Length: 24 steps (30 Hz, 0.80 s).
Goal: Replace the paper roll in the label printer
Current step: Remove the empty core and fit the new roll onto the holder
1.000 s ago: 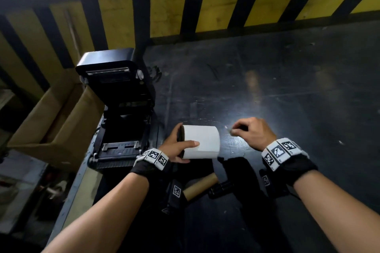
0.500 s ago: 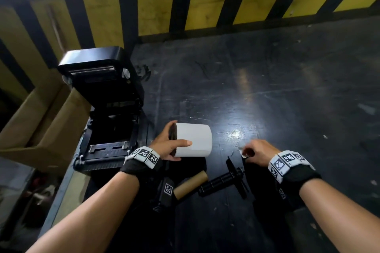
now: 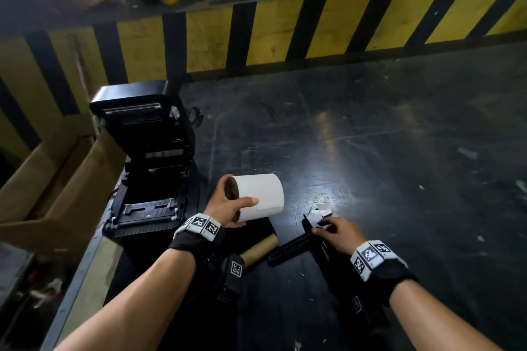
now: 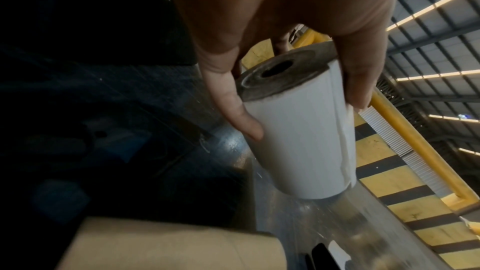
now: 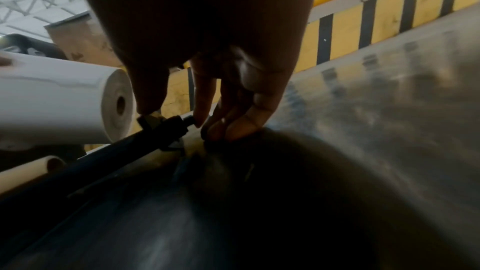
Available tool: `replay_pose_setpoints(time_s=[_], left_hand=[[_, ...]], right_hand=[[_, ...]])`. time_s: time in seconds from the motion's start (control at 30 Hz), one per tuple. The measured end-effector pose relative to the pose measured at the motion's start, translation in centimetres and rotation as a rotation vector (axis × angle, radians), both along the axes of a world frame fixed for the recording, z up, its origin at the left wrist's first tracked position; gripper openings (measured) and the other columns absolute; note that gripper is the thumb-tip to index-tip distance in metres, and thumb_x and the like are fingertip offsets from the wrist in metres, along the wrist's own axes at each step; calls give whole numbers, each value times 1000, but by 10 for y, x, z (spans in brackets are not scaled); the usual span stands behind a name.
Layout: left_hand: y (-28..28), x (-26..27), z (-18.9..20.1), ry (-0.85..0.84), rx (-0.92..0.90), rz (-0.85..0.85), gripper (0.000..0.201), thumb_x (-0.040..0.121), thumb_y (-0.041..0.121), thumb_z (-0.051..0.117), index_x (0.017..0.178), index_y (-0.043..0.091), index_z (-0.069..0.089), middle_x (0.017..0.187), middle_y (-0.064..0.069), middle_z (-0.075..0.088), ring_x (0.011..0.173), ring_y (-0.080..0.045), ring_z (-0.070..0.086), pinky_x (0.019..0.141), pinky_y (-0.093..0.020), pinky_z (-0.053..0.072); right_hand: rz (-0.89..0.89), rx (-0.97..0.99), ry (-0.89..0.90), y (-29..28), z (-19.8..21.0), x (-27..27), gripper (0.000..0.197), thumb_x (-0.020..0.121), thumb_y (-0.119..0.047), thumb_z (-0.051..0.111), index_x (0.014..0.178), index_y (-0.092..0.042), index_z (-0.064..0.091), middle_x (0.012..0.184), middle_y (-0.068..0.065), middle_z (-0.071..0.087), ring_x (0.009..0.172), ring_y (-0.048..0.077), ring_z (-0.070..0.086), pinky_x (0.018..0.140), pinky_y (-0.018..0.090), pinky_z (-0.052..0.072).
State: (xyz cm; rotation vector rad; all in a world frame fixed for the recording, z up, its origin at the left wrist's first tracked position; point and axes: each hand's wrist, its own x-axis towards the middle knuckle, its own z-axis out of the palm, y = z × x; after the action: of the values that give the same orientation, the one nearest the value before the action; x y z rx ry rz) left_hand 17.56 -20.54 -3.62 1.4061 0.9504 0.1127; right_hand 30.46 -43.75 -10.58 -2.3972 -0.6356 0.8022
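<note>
The black label printer (image 3: 148,168) stands at the table's left edge with its lid up and its roll bay empty. My left hand (image 3: 238,194) grips a fresh white paper roll (image 3: 262,194) just right of the printer, thumb on the near side, fingers round the far end; the left wrist view shows the same roll (image 4: 298,151) with its dark core hole. A black spindle (image 3: 291,248) lies on the table near me. My right hand (image 3: 322,229) pinches its flanged right end, seen close in the right wrist view, spindle (image 5: 161,130) between thumb and forefinger.
An empty brown cardboard core (image 3: 259,249) lies left of the spindle. A small white paper scrap (image 3: 325,211) sits just beyond my right hand. An open cardboard box (image 3: 51,185) stands left of the printer. A yellow-and-black striped barrier (image 3: 313,34) runs along the dark table's far edge.
My right hand left the roll's right end, came down towards me, left the white scrap on the table and took the spindle's end. The left hand kept holding the roll.
</note>
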Motion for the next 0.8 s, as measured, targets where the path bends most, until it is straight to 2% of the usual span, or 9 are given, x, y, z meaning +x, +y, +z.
replay_pose_setpoints(time_s=[0.13,0.23,0.33,0.4,0.47,0.53,0.63,0.8], left_hand=[[2,-11,8,-28,27,1,64,68,10,79,113,37,41,120,2,50,107,-30,53,77,-54,55],[2,-17,18,-49,52,-2,64,65,13,81,110,39,43,124,1,50,111,-32,54,75,-56,56],[-3,-18,27,-89,51,4,61,67,11,80,107,39,43,129,-2,50,112,-32,53,66,-49,57],[-5,-18,32,-135,50,-7,58,68,9,78,106,36,45,129,-7,51,111,-32,54,56,-42,57],[-4,-18,36,-166,52,-15,57,69,9,78,106,37,45,128,-8,52,111,-33,55,57,-43,57],[0,-18,38,-186,30,-11,66,69,9,78,117,35,42,125,-4,52,110,-31,55,65,-47,57],[6,-19,45,-258,-27,-9,77,60,13,80,123,35,42,118,2,55,101,-26,58,65,-45,56],[12,-18,63,-363,-79,-65,73,58,17,76,123,34,45,112,4,58,101,-30,60,71,-48,54]], right_hand=[[-86,120,38,-3,-13,-1,39,76,-40,69,109,-19,66,113,7,69,101,21,63,89,29,46],[-71,152,32,-3,-15,-3,34,76,-31,72,107,-19,67,110,5,66,104,21,61,93,30,44],[-94,182,30,-5,-11,-5,16,73,-24,75,83,-33,66,96,3,67,98,22,63,93,33,48],[-149,227,65,-9,-6,-3,19,73,-19,75,74,-32,61,88,5,67,89,21,64,88,33,50],[-192,272,64,-15,4,1,17,72,-17,76,71,-29,64,88,9,71,84,22,64,86,36,52],[-253,336,17,-21,15,9,14,70,-16,78,76,-26,70,90,13,73,86,25,67,87,40,53],[-317,426,-69,-28,44,27,27,71,-16,77,96,-7,72,91,12,71,86,23,65,86,35,52],[-411,731,-127,-23,104,45,34,74,-16,74,105,-6,67,98,8,69,92,20,64,85,31,48]])
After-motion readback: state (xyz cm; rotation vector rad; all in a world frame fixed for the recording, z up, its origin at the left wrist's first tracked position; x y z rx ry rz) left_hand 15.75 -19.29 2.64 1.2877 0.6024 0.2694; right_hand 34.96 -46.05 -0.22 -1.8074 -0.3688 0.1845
